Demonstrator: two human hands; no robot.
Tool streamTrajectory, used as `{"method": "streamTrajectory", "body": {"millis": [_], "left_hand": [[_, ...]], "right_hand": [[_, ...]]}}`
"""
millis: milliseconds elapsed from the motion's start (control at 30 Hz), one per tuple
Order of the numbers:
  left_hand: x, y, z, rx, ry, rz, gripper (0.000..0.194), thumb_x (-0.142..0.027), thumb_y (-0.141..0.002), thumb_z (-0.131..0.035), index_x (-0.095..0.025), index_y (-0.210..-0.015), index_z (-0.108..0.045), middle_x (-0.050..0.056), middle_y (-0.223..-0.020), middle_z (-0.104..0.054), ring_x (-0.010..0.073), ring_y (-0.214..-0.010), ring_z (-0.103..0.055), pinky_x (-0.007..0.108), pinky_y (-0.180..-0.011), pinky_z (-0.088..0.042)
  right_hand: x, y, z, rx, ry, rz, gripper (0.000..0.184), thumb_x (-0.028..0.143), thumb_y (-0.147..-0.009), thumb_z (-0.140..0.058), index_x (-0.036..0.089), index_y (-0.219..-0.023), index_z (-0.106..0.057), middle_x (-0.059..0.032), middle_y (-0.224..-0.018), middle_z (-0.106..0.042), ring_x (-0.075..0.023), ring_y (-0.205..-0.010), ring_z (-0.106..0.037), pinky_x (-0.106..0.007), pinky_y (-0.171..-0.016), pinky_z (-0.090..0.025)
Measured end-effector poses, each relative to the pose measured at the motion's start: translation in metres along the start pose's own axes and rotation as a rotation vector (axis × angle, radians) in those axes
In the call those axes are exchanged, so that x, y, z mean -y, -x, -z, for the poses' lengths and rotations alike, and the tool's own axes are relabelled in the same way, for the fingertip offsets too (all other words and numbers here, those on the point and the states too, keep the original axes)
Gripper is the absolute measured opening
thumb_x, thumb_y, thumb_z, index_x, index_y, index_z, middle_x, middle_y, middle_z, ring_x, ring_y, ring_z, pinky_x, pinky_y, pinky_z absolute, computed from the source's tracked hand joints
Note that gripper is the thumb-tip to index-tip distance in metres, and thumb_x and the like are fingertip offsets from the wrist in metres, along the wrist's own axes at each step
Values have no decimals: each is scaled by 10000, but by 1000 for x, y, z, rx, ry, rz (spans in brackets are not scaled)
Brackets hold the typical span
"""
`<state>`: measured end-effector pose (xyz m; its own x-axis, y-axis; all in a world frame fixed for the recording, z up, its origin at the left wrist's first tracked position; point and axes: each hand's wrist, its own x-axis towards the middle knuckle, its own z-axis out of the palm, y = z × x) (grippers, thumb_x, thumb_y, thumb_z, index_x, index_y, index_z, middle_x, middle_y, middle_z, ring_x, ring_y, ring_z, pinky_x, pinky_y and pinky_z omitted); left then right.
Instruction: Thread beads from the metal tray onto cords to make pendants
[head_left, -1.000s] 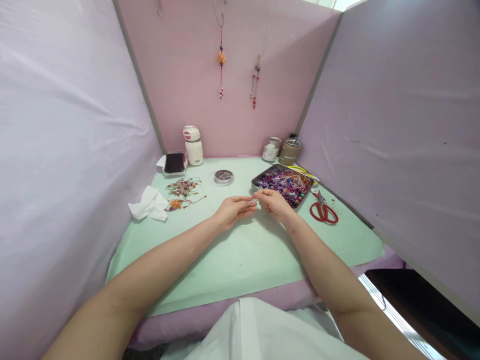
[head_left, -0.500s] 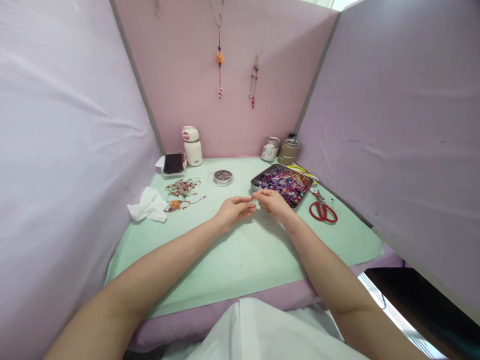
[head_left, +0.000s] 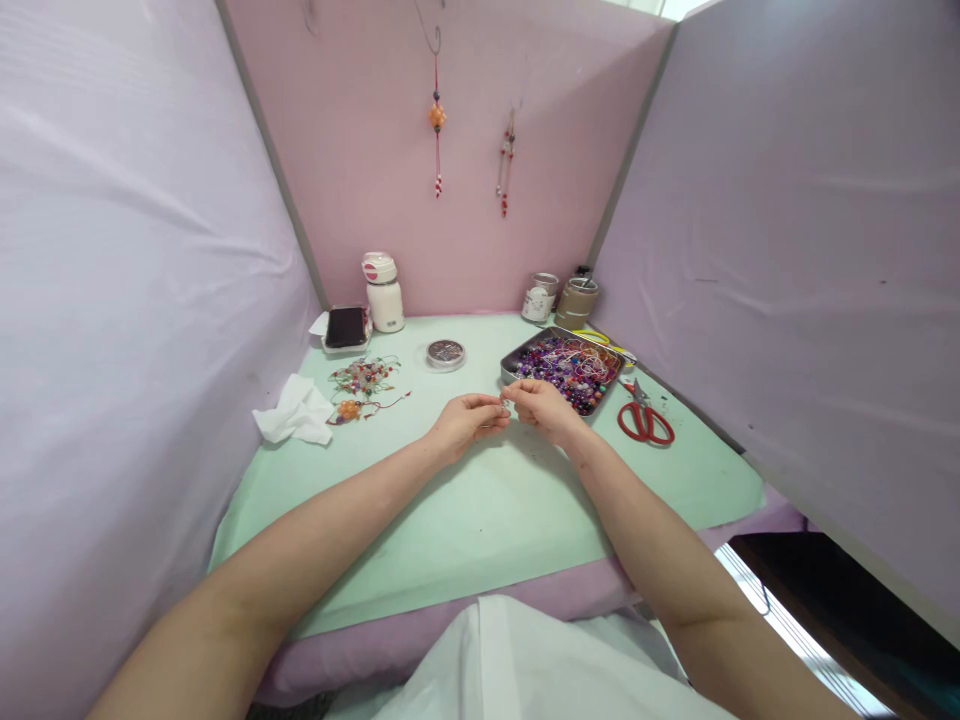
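My left hand (head_left: 466,420) and my right hand (head_left: 541,407) meet fingertip to fingertip above the middle of the green mat (head_left: 465,510). Both are pinched on a tiny pale bead piece (head_left: 504,403) held between them; it is too small to make out further. Just beyond my right hand lies a metal tray (head_left: 511,362) full of purple, red and white beads.
Red scissors (head_left: 645,420) lie right of the tray. Finished bead strings (head_left: 364,385), a white tissue (head_left: 294,412), a phone (head_left: 346,326), a white bottle (head_left: 383,291), a round tin (head_left: 446,353) and two jars (head_left: 562,298) stand toward the back. Pink and lilac panels enclose three sides.
Both hands have stayed together on the small piece, with only slight finger shifts. Nothing else on the mat has moved.
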<state>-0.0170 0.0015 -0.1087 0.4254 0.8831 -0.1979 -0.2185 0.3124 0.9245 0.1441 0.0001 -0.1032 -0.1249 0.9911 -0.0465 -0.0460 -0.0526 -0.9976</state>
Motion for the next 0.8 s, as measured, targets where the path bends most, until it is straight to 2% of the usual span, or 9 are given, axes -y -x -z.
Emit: {"method": "streamTrajectory", "body": {"millis": [233,367,467,633,800], "left_hand": [[-3,3,-1,2,-34,14,301,-352,-636,-756,-129,-810,-654,107,-827,-688,143,-717,-634,346,-816,-482],[-2,0,0,-33,-80,-66,358,-445,-665,-710,-148,-861,-677,95,-863,-685,153,-836,-622,323,-858,-444],[1,-4,1,-43,-72,-146,351,-430,-647,-723,-169,-881,-693,73,-903,-687,145,-872,-602,316,-885,-425],[4,-5,0,-108,-17,-225,317,-397,-602,-752,-141,-776,-688,67,-821,-682,146,-814,-588,312,-839,-441],[2,-6,3,-219,-84,-270,262,-381,-635,-715,-162,-775,-682,54,-832,-673,126,-751,-560,249,-689,-424]], "right_hand": [[1,2,-1,35,14,-21,315,441,-616,-728,177,-646,-559,103,-413,-266,-42,-391,-161,-228,-411,-99],[-2,1,-1,71,51,-20,328,450,-610,-734,171,-634,-563,96,-423,-291,-38,-399,-167,-223,-418,-104],[-6,-1,0,78,91,-9,339,457,-613,-734,170,-630,-553,98,-434,-278,-38,-406,-169,-221,-425,-109],[-7,-1,-1,104,104,-9,348,482,-648,-706,173,-683,-552,102,-460,-276,-41,-417,-184,-216,-432,-146],[-1,0,-3,79,-95,19,300,366,-650,-719,189,-825,-552,88,-547,-381,-50,-470,-301,-205,-477,-267]]}}
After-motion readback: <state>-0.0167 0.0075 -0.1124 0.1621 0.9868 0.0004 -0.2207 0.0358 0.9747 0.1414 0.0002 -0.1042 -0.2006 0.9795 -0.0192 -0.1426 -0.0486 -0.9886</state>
